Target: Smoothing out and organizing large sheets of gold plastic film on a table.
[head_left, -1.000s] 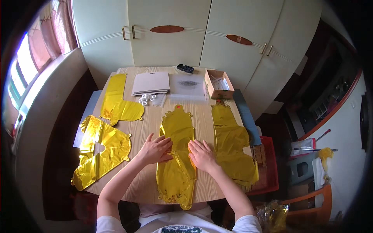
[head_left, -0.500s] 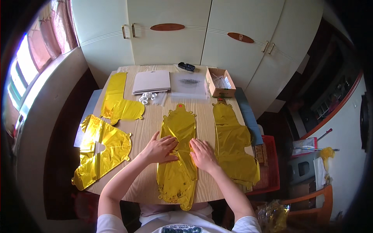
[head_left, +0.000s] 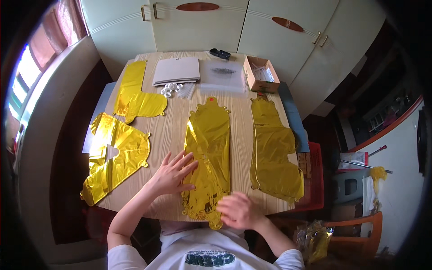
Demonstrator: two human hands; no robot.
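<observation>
A flat gold foil balloon (head_left: 208, 135) lies lengthwise down the middle of the table, a red-marked tab at its far end. My left hand (head_left: 173, 173) rests on its left edge with fingers spread. Over its near right edge is my right hand (head_left: 237, 210), slightly blurred, its fingers bent; whether they pinch the foil is hidden. To the left lie an L-shaped gold foil balloon (head_left: 137, 96) and, nearer, an A-shaped gold foil balloon (head_left: 130, 139) with a small gap in it. Another uninflated gold foil balloon (head_left: 275, 150) lies along the right side.
Along the far side of the wooden table (head_left: 171, 130) are a stack of grey boards (head_left: 176, 71), white rings (head_left: 168, 89), clear plastic sheets (head_left: 220, 76), a black device (head_left: 220, 54) and a small cardboard box (head_left: 261, 74). A red crate (head_left: 316, 175) and wooden chair (head_left: 355, 223) stand at right.
My right hand has moved from the middle balloon's right edge down toward its near end. My left hand stays on the left edge with fingers more spread. The view has tilted down.
</observation>
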